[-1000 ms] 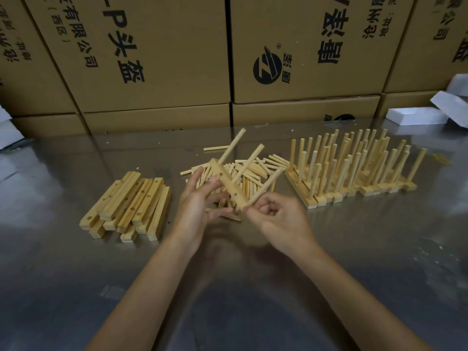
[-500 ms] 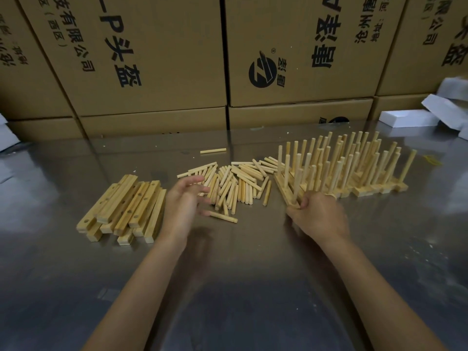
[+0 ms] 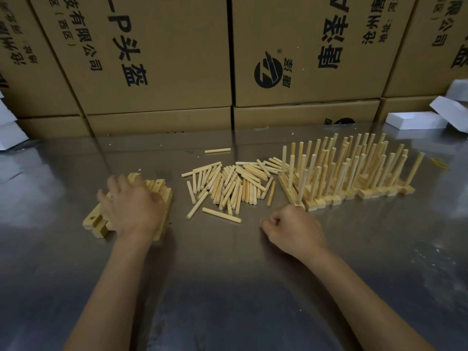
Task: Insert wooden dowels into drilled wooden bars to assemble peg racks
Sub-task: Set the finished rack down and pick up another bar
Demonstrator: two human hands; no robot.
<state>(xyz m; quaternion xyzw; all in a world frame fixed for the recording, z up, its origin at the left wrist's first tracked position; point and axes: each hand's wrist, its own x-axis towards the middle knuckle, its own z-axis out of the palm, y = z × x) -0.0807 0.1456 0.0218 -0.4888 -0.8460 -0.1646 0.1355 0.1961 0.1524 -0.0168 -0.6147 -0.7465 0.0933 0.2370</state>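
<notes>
Under left hand (image 3: 131, 206) — seemingly — bars (image 3: 162, 191).

small workshop or packing room, assembly bench. worktop is bare sheet metal (image 3: 228, 274), scuffed and reflective. at 12 o'clock a wall of stacked brown shipping cartons (image 3: 152, 59) with printed chinese text and a round logo, pushed right against the bench's far edge. white foam blocks (image 3: 415, 120) at 2 o'clock. batch work laid out in rows: drilled bars (image 3: 162, 191) at 10, loose dowels (image 3: 228, 183) at 12, finished peg racks (image 3: 354, 173) at 1.
</notes>
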